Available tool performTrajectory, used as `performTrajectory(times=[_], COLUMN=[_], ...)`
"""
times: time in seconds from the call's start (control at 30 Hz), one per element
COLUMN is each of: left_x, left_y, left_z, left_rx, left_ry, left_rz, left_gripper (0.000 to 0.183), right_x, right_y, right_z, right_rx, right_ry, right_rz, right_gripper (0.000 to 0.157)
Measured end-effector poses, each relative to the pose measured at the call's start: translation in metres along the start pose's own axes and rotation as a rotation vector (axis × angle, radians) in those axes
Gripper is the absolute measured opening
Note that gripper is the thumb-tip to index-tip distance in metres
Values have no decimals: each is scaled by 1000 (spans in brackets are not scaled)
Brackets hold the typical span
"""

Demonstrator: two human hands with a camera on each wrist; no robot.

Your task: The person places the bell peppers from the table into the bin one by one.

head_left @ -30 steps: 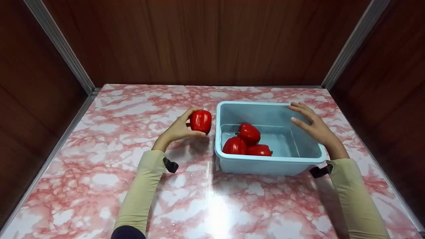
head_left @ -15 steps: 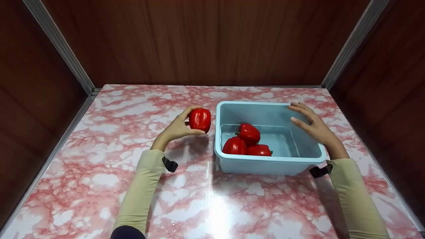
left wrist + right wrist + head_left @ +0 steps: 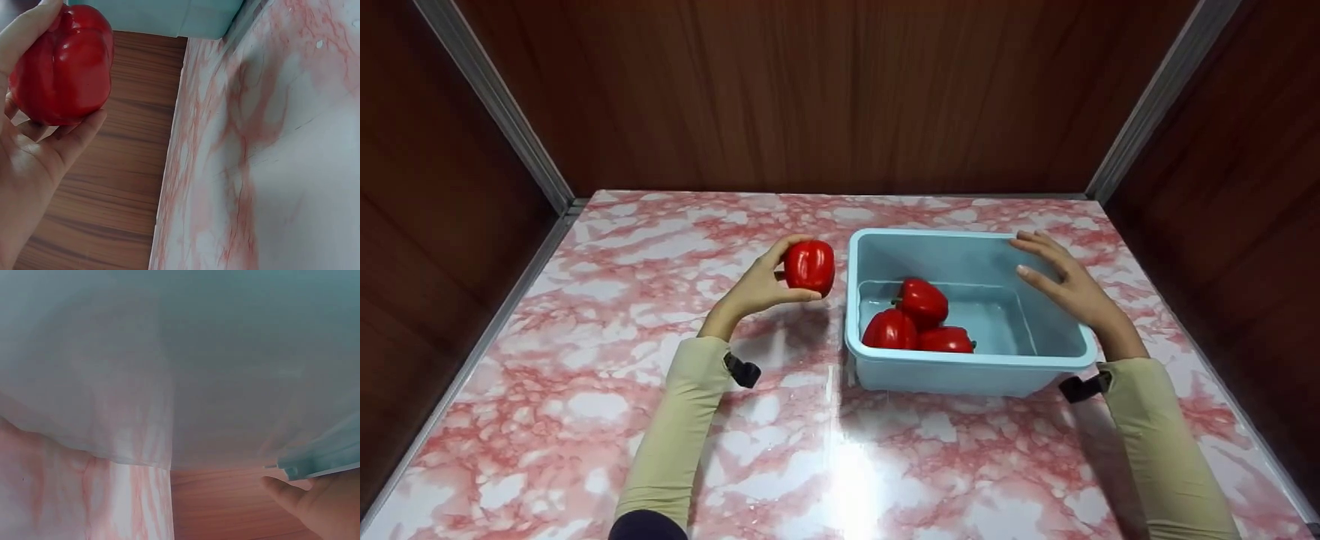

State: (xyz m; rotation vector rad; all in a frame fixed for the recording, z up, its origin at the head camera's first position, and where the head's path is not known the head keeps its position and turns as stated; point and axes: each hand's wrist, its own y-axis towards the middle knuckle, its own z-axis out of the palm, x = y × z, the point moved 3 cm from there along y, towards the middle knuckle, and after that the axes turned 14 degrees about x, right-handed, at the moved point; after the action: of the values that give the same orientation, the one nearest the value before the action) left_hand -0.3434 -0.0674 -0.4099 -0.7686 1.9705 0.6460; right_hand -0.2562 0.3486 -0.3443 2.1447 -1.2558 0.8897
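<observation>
A glossy red bell pepper (image 3: 811, 267) is gripped by my left hand (image 3: 759, 289), just left of the light blue plastic bin (image 3: 960, 375). In the left wrist view the fingers curl under the bell pepper (image 3: 70, 76) and the thumb lies along its other side. Inside the bin, toward its left end, lie three more red bell peppers (image 3: 924, 302). My right hand (image 3: 1072, 292) extends over the bin's right side, fingers spread and nearly straight, with the fingertips by the far rim. The right wrist view shows that hand (image 3: 320, 506) low at the right, against the bin's edge.
The bin stands on a red-and-white marbled tabletop (image 3: 585, 330). Dark wood panels (image 3: 825, 97) close off the back and both sides, joined by grey metal corner posts (image 3: 502, 112). Small dark wrist cameras (image 3: 744, 370) sit at the sleeve cuffs.
My left hand has drifted slightly up and to the left with the bell pepper, away from the bin. The right hand, the bin and its peppers stay where they were.
</observation>
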Motion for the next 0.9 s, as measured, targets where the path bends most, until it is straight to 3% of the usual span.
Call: performTrajectory(times=[0.9], left_x=[-11], left_y=[2], left_z=[-5], left_rx=[-20], left_ry=[33], left_rz=[19], left_gripper=[82], right_x=[-4], right_y=[0], right_z=[-1], right_rx=[-17], right_ry=[7], right_rz=[-5], right_gripper=[47])
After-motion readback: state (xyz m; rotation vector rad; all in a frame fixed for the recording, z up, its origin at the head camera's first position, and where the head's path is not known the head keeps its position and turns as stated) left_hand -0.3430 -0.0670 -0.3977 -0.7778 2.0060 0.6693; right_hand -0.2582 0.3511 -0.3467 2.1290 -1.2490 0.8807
